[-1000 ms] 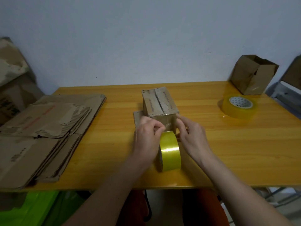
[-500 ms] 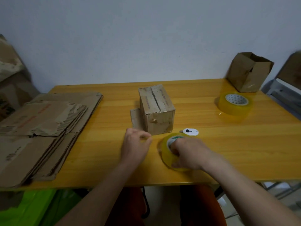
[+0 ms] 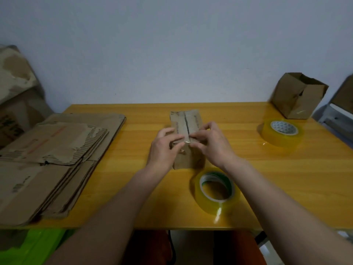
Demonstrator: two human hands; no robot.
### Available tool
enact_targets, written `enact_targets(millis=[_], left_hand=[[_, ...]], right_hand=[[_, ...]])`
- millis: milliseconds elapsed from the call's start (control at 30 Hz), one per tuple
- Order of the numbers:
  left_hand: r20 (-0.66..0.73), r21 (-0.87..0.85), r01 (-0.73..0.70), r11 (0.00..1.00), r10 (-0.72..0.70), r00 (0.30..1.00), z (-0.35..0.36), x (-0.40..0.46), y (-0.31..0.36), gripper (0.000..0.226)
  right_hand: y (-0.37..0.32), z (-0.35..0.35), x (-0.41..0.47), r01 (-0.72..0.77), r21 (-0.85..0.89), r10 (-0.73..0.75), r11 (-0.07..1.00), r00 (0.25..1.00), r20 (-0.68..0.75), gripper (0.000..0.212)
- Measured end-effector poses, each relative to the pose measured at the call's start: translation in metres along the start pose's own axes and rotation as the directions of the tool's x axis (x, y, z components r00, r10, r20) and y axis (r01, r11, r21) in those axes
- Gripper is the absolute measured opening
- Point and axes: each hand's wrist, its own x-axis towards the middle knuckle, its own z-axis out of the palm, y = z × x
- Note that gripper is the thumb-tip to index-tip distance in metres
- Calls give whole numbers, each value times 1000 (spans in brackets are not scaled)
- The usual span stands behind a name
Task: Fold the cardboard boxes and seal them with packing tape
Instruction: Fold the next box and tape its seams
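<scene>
Two rolls of tape are seen on the table (image 3: 286,178), and the nearer tape roll (image 3: 216,192) is laid flat just behind and below the right hand (image 3: 212,143), no longer gripped; half a second ago it was held under that hand, and a second ago it was stood on edge between both hands. Both hands are now brought onto the small cardboard box (image 3: 186,138). The left hand (image 3: 164,148) is curled against the box's near left edge, its fingertips (image 3: 178,139) placed on the top panel, while the right hand's fingers are bent and pressed on a short glossy strip of tape (image 3: 186,142) laid across the top seam. Whether the strip is pinched or only pressed down cannot be told. The strip is judged to have been cut free, so smoothing it down is taken as the step in hand, with the seam farther from the hands seemingly still untaped. Well to the left of the left hand, a stack of flat cardboard (image 3: 53,150) is left unfolded. Farther right of the right hand, the second tape roll (image 3: 281,132) is set beside an open box (image 3: 298,96).
</scene>
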Motion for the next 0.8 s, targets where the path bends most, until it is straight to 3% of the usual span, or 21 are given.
enact_targets(millis=[200, 433, 533, 600, 700, 800], left_hand=[[-22, -9, -98, 995, 97, 995, -13, -2, -14, 25], [15, -95, -158, 983, 161, 987, -21, 2, -26, 18], [-90, 107, -350, 931, 359, 929, -14, -1, -24, 20], [-103, 109, -441, 891, 451, 886, -6, -2, -21, 19], [-119, 30, -448, 893, 448, 886, 0, -1, -22, 15], [-109, -2, -457, 890, 454, 885, 2, 2, -22, 12]], right_hand=[[-3, 15, 0, 86, 63, -81, 994, 993, -85, 35], [4, -9, -2, 82, 134, -100, 988, 985, 137, 35], [-2, -20, 0, 179, -10, -177, 984, 981, 82, 29], [-11, -19, 1, 241, -21, -240, 970, 970, 50, 30], [-13, -10, -1, 257, 1, -252, 967, 947, 198, 36], [-5, -8, 11, 278, -82, -252, 957, 938, 238, 38]])
